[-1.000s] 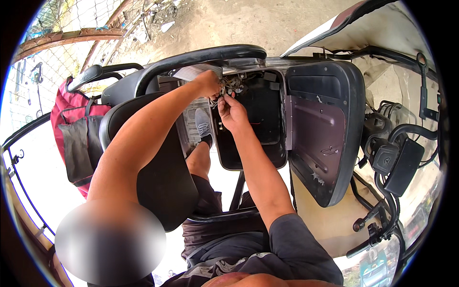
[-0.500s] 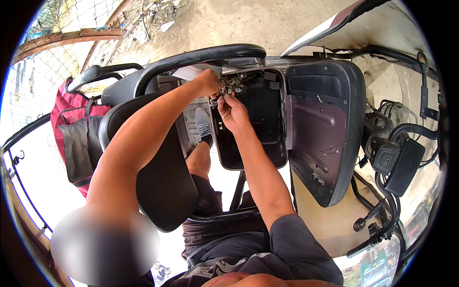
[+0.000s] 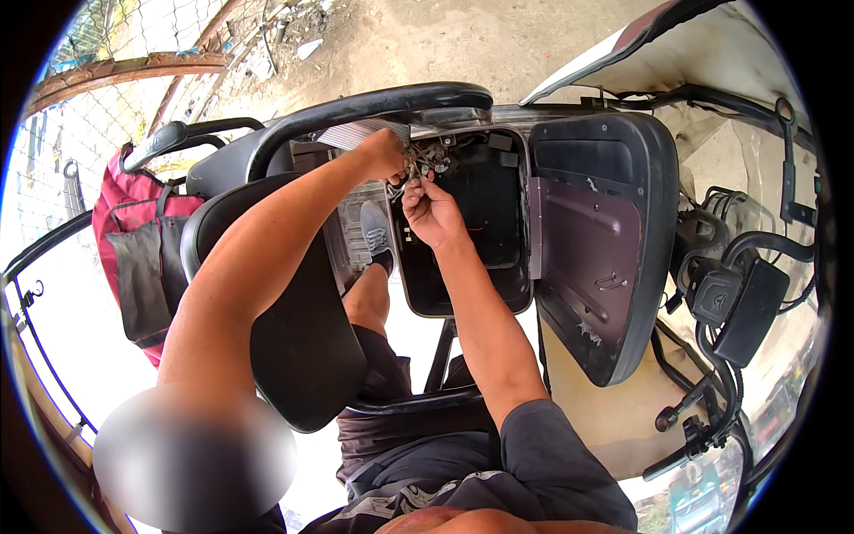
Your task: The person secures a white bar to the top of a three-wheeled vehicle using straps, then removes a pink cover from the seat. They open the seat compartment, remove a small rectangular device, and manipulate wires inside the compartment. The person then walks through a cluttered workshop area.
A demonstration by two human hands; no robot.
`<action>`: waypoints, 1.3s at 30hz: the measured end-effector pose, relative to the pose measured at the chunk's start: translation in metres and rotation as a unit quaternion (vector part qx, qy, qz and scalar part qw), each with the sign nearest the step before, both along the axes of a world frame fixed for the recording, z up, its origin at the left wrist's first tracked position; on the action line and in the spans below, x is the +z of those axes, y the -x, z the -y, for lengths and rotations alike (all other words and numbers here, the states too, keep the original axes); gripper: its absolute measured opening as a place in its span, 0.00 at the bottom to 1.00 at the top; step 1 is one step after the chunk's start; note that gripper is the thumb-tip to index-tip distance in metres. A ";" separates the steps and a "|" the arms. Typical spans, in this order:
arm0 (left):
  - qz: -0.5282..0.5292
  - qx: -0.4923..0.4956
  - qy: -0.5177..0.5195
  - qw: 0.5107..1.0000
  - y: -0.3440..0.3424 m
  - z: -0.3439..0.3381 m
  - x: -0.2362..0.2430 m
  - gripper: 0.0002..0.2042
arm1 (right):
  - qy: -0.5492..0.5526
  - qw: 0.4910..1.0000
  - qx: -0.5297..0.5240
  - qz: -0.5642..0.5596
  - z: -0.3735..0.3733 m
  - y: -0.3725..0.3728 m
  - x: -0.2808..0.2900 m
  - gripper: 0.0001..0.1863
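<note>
Both of my hands reach into an open black compartment point(image 3: 480, 222) on a small vehicle. My left hand point(image 3: 384, 153) grips a bundle of wires and small connectors point(image 3: 427, 162) at the compartment's upper left corner. My right hand point(image 3: 431, 214) is just below it, its fingers pinched on the same wire bundle. The compartment's hinged lid point(image 3: 598, 249) hangs open to the right. My left forearm passes over a black seat back point(image 3: 298, 338). What the fingertips hold inside the bundle is too small to make out.
A curved black grab bar point(image 3: 374, 102) arches above the compartment. Handlebar controls and cables point(image 3: 729, 303) sit at the right. A red bag point(image 3: 133, 240) hangs at the left beside a wire fence. My foot in a grey shoe point(image 3: 374, 233) rests below.
My hands stay in nearly the same spot at the wire bundle; only the fingers shift slightly.
</note>
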State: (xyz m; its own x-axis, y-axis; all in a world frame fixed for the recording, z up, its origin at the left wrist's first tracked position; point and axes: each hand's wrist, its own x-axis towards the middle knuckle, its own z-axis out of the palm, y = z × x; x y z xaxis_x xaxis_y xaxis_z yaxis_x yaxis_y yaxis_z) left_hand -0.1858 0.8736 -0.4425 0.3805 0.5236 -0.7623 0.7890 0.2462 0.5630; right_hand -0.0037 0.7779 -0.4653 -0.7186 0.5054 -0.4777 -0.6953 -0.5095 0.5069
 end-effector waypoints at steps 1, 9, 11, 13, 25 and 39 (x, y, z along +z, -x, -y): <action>-0.002 -0.009 -0.010 1.000 0.000 0.000 -0.001 0.04 | 0.001 1.000 -0.002 -0.011 0.000 0.000 -0.002 0.08; -0.054 0.124 0.081 0.988 -0.028 -0.010 0.043 0.03 | -0.029 0.999 0.018 -0.018 -0.002 -0.002 0.002 0.07; -0.050 0.146 0.087 0.984 -0.030 -0.010 0.049 0.03 | -0.023 1.000 0.021 -0.004 -0.002 -0.001 0.003 0.07; -0.050 0.167 0.097 0.980 -0.034 -0.012 0.057 0.03 | -0.021 1.000 0.007 0.021 -0.001 -0.001 -0.001 0.06; -0.022 -0.040 -0.025 0.999 -0.008 -0.003 0.011 0.04 | -0.064 0.977 0.067 0.192 -0.003 0.004 0.007 0.05; -0.060 0.080 0.061 0.993 -0.031 -0.013 0.046 0.05 | -0.010 0.988 0.022 0.155 -0.007 0.006 0.002 0.07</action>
State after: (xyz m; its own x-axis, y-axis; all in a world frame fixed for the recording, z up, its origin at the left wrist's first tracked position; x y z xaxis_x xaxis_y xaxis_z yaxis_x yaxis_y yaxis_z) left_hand -0.1551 0.8864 -0.3967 0.2030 0.4709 -0.8585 0.7937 0.4344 0.4259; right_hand -0.0101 0.7853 -0.4629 -0.5605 0.4888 -0.6685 -0.7929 -0.5496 0.2630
